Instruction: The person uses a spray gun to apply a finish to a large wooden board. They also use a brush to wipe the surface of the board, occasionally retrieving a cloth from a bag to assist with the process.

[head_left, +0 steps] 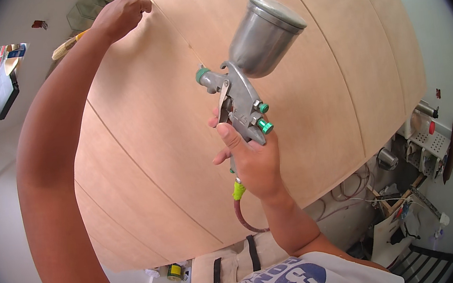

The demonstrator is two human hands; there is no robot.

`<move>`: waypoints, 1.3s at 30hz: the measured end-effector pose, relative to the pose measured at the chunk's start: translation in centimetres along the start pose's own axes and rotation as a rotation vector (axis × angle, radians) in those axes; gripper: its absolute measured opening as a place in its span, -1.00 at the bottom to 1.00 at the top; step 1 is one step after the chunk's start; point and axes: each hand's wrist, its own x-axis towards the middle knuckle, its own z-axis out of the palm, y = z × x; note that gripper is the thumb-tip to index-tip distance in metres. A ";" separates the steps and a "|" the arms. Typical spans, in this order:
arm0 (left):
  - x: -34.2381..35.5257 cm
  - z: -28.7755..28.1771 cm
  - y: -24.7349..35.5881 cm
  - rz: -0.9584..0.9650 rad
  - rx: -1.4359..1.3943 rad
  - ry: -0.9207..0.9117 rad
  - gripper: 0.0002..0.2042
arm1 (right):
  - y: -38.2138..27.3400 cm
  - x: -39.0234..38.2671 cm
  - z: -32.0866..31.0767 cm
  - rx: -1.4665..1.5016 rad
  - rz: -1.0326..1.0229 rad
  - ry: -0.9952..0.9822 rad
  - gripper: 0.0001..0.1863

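Note:
My right hand (257, 163) is wrapped round the grip of a metal spray gun (240, 91) with green knobs and a green nozzle ring. Its grey lidded cup (267, 34) leans to the upper right, and the nozzle faces left. From the bottom of the grip, a brownish hose (239, 210) with a bright yellow-green wrap curves away. Beneath the gun spreads a large pale wooden panel (306, 143) with several long dark grooves. My left hand (123, 15) reaches to the panel's far edge, fingers curled by the end of a groove; anything between them is hidden.
A brush (69, 46) with a yellow handle shows behind my left forearm. Glass-like panes (94, 8) stand beyond the far edge. At right are a perforated white rack (429, 143), a metal cup (387, 159) and coiled hoses (350, 185). A yellow-green can (174, 271) sits below the near edge.

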 end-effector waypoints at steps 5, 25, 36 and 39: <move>0.9 0.0 -0.3 -0.182 0.057 0.052 -0.82 | -0.1 -0.2 0.4 0.025 -0.013 0.014 -0.65; 3.7 1.3 0.4 -0.024 0.186 -0.026 -0.89 | -0.2 0.4 -1.0 0.051 0.044 0.004 -0.60; 4.5 0.6 -2.6 -0.035 0.138 0.111 -0.85 | -0.1 0.5 -1.6 0.074 0.014 0.037 -0.61; 3.9 0.6 -1.8 0.049 0.095 0.153 -0.87 | -0.3 0.5 -1.7 0.070 0.013 0.039 -0.61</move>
